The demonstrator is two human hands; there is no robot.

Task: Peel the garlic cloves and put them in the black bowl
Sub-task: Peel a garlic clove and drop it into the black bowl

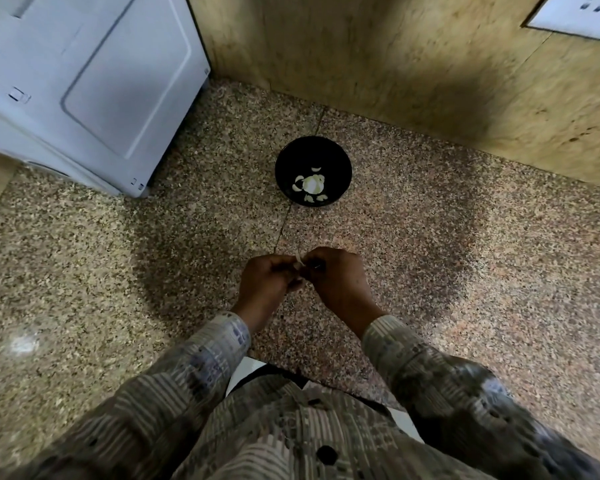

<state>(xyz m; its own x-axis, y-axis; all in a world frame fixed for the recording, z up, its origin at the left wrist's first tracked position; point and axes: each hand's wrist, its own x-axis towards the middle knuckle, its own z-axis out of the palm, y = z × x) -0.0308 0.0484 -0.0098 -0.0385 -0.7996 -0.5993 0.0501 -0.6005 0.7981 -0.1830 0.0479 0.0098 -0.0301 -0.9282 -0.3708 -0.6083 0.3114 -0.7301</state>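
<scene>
No legible text in view

Nothing can be read: the white appliance (pixel 94 81) at ten o'clock carries small dark marks on its side and near its lower corner, too blurred to tell as letters or symbols, and the white wall plate (pixel 579 13) at one o'clock shows only a few dark spots with no readable label, brand or number.

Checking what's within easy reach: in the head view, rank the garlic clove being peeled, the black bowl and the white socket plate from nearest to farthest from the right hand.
1. garlic clove: pinched between the right hand and the left hand.
2. black bowl: straight ahead, apart from both hands.
3. socket plate: far off at the upper right.
</scene>
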